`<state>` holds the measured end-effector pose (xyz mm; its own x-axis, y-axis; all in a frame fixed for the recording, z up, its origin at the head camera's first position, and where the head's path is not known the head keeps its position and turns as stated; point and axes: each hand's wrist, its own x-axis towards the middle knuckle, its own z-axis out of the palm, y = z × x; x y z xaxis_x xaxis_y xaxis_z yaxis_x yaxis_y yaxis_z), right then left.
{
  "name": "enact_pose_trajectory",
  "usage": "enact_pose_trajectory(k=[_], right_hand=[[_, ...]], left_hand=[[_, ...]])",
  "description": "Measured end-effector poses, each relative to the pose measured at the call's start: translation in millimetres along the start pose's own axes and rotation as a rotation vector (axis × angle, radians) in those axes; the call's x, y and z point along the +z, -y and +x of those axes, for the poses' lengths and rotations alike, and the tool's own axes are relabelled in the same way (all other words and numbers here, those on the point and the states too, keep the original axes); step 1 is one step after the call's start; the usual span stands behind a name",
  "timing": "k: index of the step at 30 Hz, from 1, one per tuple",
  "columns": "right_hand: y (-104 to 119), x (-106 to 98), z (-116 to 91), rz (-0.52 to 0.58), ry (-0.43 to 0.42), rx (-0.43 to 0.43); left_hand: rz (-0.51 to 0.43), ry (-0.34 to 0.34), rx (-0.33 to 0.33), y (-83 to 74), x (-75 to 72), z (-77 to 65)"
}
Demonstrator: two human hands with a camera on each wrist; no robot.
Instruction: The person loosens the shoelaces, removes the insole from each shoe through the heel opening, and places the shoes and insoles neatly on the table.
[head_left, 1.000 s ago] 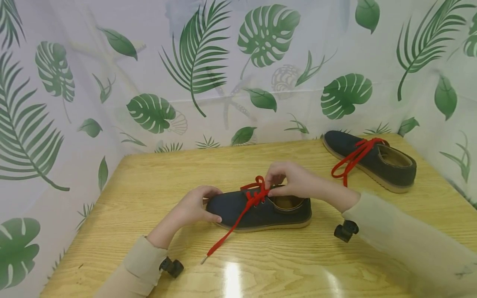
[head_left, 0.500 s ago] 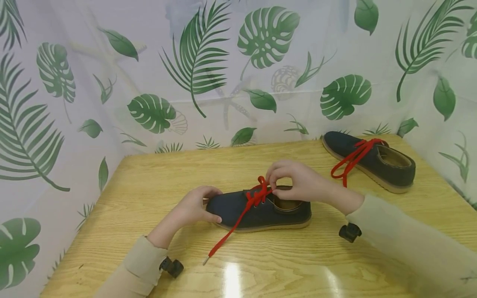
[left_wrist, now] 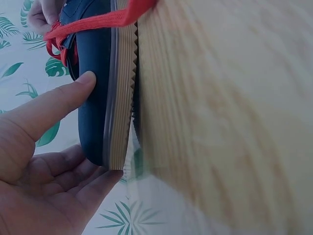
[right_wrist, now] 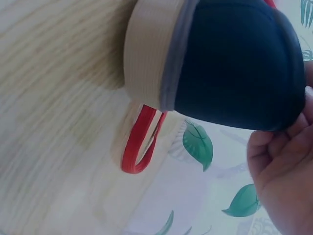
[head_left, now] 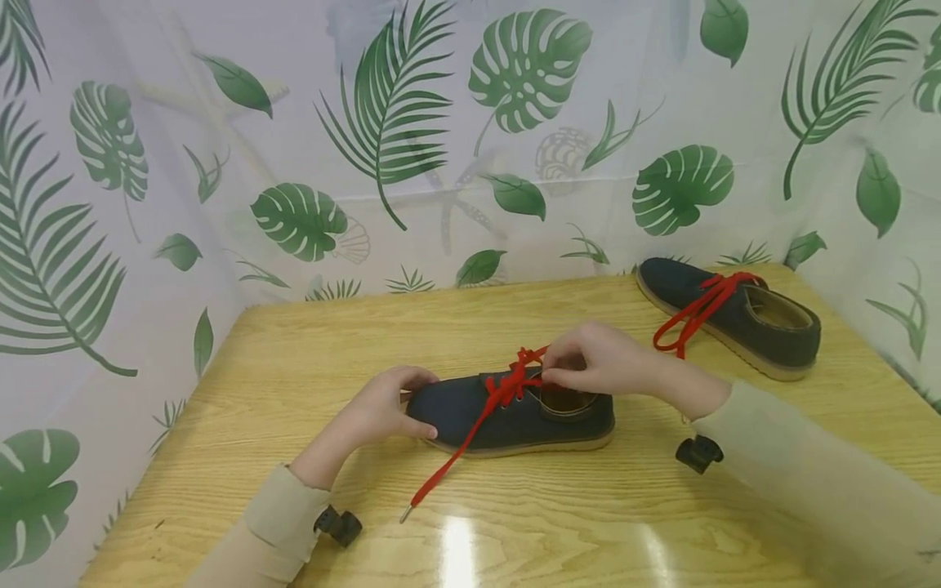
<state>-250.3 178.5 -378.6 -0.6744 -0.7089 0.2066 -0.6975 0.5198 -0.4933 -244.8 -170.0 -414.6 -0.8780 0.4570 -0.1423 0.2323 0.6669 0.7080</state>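
A dark navy shoe (head_left: 456, 412) with a tan sole lies sideways on the wooden table, toe to the left. My left hand (head_left: 385, 404) holds its toe, thumb on the near side and fingers round the far side; the left wrist view shows the thumb on the navy upper (left_wrist: 95, 63). Above the shoe's opening, my right hand (head_left: 599, 359) pinches the red shoelace (head_left: 515, 380), which stretches from the eyelets to its fingertips. One lace end with a metal tip (head_left: 406, 513) hangs over the near side onto the table. The heel (right_wrist: 234, 63) partly blocks the right wrist view.
A second navy shoe (head_left: 779, 343) with red laces (head_left: 694, 314) stands at the table's back right. White cloth with green leaves (head_left: 441, 204) hangs behind and beside the wooden table (head_left: 316, 343).
My right hand has drawn the lace a little to the right; the small loop above the eyelets has been pulled down. My left hand and the shoe stay put.
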Motion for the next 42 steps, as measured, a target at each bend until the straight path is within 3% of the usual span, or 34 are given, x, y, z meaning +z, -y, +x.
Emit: enact_pose_trajectory(k=[3,7,13,18,22,27,32,37,42], right_hand=[[2,-4,-1,-0.109,0.021,0.063],[3,-6,-2,-0.184,0.029,0.082],[1,-3,0,-0.17,-0.051,0.01],[2,4,8,-0.077,-0.124,-0.085],[8,11,16,-0.012,-0.099,-0.101],[14,20,23,-0.058,-0.045,-0.108],[18,24,27,-0.065,-0.052,-0.108],[18,22,30,0.049,-0.093,-0.038],[16,18,29,0.196,-0.167,0.136]], left_hand=[[0.007,-0.003,0.001,0.0,-0.5,0.6],[0.012,-0.004,0.002,-0.3,-0.8,1.1],[0.0,0.003,-0.002,-1.0,0.5,0.2],[-0.002,0.004,-0.004,-0.4,0.8,-0.1],[0.001,-0.001,-0.003,0.5,0.8,0.1],[0.002,-0.002,0.006,0.1,0.3,0.0],[-0.008,0.002,0.005,-1.9,0.1,-0.9],[-0.008,0.001,-0.001,-1.8,0.3,-0.2],[0.003,0.005,0.006,-1.4,-0.1,0.2]])
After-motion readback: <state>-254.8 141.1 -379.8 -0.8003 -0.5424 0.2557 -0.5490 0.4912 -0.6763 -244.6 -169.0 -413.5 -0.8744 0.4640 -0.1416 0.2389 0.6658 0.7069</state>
